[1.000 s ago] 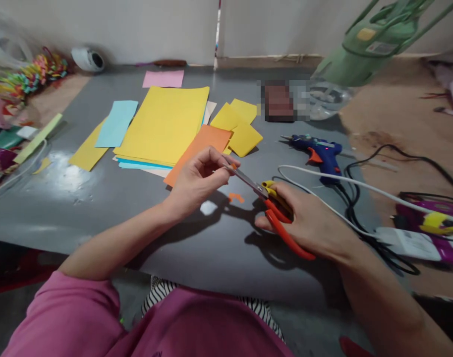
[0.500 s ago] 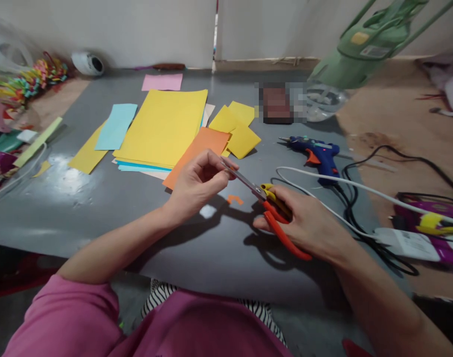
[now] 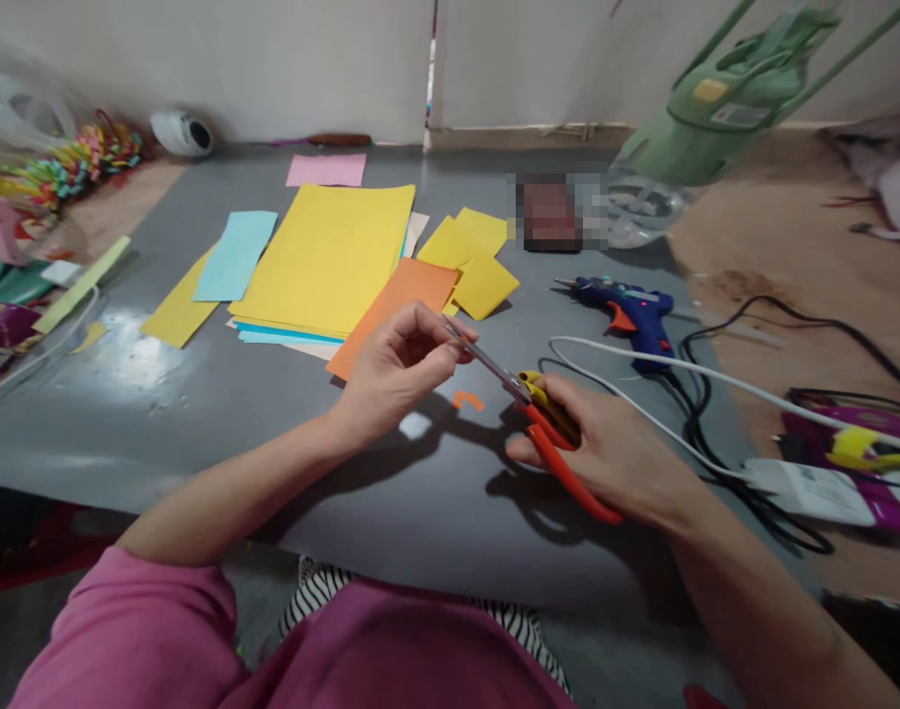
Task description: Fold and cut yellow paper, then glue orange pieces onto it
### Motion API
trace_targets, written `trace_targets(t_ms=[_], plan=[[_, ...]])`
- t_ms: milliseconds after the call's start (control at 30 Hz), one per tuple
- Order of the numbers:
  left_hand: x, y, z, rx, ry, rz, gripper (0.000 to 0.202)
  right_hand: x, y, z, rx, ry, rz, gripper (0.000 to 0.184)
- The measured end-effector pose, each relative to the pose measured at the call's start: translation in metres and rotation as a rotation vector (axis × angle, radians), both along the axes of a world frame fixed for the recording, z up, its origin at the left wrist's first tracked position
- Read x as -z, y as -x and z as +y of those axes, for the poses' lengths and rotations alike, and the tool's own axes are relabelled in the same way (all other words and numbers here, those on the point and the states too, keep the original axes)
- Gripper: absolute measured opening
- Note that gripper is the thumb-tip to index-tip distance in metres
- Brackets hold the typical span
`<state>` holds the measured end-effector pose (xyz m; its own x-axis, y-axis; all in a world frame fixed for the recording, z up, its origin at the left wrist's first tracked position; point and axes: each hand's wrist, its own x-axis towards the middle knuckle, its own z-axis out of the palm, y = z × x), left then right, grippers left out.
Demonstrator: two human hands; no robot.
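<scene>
My right hand is wrapped round the orange and yellow handles of a pair of scissors, whose blades point up-left. My left hand is pinched at the blade tips, holding something too small to make out. Below the blades an orange paper scrap and a white scrap lie on the grey mat. An orange sheet lies just behind my left hand.
A stack of yellow sheets, a light blue strip, small yellow pieces and a pink sheet lie farther back. A blue glue gun with cables is at right. A green fan base stands at back right. Coloured paper curls are at far left.
Hands and scissors keep the same pose; the view has shifted slightly. My left fingers stay pinched at the blade tips.
</scene>
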<state>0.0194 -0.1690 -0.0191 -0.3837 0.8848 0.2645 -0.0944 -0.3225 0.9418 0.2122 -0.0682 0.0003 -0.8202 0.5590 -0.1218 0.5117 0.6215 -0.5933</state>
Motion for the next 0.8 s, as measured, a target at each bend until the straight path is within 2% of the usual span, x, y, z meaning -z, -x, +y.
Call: trace_targets(t_ms=[667, 800], plan=[[-0.0019, 0.0009, -0.0015, -0.009, 0.047, 0.047, 0.016, 0.0054, -0.0046, 0.0027, -0.032, 0.020, 0.041, 0.049], [-0.0023, 0.0022, -0.0017, 0.007, 0.097, 0.068, 0.015, 0.0063, -0.0058, 0.0042, 0.021, 0.015, -0.010, 0.051]])
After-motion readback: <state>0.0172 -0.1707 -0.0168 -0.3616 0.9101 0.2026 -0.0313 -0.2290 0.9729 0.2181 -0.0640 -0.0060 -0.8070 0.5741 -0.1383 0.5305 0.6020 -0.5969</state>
